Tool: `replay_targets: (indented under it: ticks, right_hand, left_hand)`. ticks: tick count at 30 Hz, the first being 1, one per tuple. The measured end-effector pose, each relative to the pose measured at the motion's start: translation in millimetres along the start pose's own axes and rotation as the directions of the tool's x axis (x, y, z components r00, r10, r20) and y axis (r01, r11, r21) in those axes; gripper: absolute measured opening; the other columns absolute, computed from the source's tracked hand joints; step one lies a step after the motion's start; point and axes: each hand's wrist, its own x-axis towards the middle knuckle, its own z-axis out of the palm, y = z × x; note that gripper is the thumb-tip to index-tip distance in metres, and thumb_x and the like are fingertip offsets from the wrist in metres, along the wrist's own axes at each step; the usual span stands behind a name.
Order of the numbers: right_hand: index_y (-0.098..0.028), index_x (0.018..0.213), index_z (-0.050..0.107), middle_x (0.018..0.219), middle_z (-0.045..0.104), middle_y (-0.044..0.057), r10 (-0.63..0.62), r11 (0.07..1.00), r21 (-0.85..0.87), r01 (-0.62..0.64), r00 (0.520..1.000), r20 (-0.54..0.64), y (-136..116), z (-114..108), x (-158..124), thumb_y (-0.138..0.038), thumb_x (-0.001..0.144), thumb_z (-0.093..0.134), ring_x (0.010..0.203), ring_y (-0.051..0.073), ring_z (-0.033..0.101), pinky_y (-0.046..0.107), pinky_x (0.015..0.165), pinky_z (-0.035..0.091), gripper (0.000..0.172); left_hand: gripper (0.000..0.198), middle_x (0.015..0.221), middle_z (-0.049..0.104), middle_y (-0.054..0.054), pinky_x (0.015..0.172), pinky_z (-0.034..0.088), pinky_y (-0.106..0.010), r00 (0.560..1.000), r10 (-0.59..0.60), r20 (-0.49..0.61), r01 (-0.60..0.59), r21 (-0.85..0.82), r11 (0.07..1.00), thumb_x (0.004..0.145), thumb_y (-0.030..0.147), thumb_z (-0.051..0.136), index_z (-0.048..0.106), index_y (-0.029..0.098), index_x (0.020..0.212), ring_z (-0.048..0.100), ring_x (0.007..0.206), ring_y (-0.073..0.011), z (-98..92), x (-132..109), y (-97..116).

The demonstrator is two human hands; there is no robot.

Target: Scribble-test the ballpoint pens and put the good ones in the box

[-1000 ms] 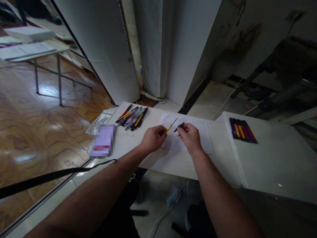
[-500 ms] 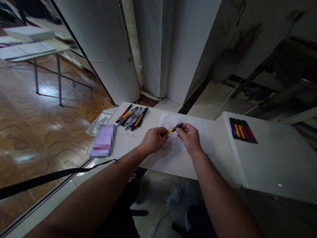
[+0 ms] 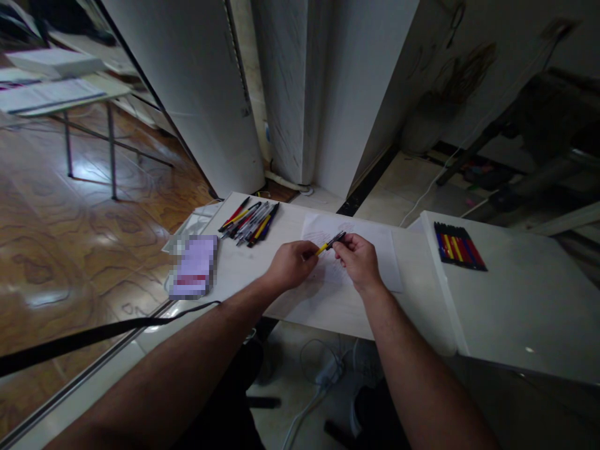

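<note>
**Fingers of both hands closed on one yellow-and-black pen**

1. Our left hand: its fingers are curled tight round the yellow end of the pen. The fist hides how much of the barrel lies inside it.
2. Our right hand: thumb and forefinger pinch the black end. The very end is covered, so we cannot tell what sits there.
3. The yellow-and-black pen spans the gap between the two hands, slanting up to the right over a sheet of paper. We cannot tell whether it touches the sheet.
4. The sheet of paper lies flat on the white tabletop. We see faint marks on it, too dim to read. Part of it is covered by the hands.
5. A loose heap of pens lies at the far left of the tabletop, with red, yellow, black and clear barrels overlapping. We cannot count them.
6. A row of pens lies side by side on the adjoining white surface, well apart from the hands.
7. A purple item at the tabletop's left edge is blurred out, so we cannot identify it.
8. A black strap crosses the lower left and is cut off by the frame edge.
9. Cables lie on the floor under the tabletop, dim and partly hidden between our forearms.
</note>
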Motion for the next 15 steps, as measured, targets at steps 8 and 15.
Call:
replay_targets:
  ticks: [8, 15]
  right_hand:
    - [-0.017, 0.074, 0.062, 0.055, 0.059, -0.003, 0.019, 0.997, 0.074, -0.014, 0.997, -0.073, -1, -1, 3, -0.028, 0.066, 0.071, 0.046, 0.008, 0.049, 0.020, 0.040, 0.034, 0.017]
    - [-0.018, 0.087, 0.060, 0.069, 0.068, -0.001, 0.028, 0.961, 0.273, 0.035, 0.974, -0.225, -7, -16, 12, -0.022, 0.062, 0.071, 0.051, 0.009, 0.055, 0.016, 0.036, 0.032, 0.027]
  left_hand:
    - [0.018, 0.080, 0.072, -0.003, 0.065, 0.045, -0.025, 1.000, -0.004, -0.025, 0.005, 0.013, 1.000, 0.078, 0.021, 0.058, 0.072, 0.017, 0.088, 0.062, 0.070, -0.0150, -0.4, 1, -1]
    - [0.020, 0.082, 0.071, -0.005, 0.067, 0.046, -0.027, 0.997, 0.026, -0.074, -0.020, 0.077, 0.997, 0.080, 0.022, 0.056, 0.073, 0.017, 0.091, 0.062, 0.073, -0.0164, -1.0, 3, -7]
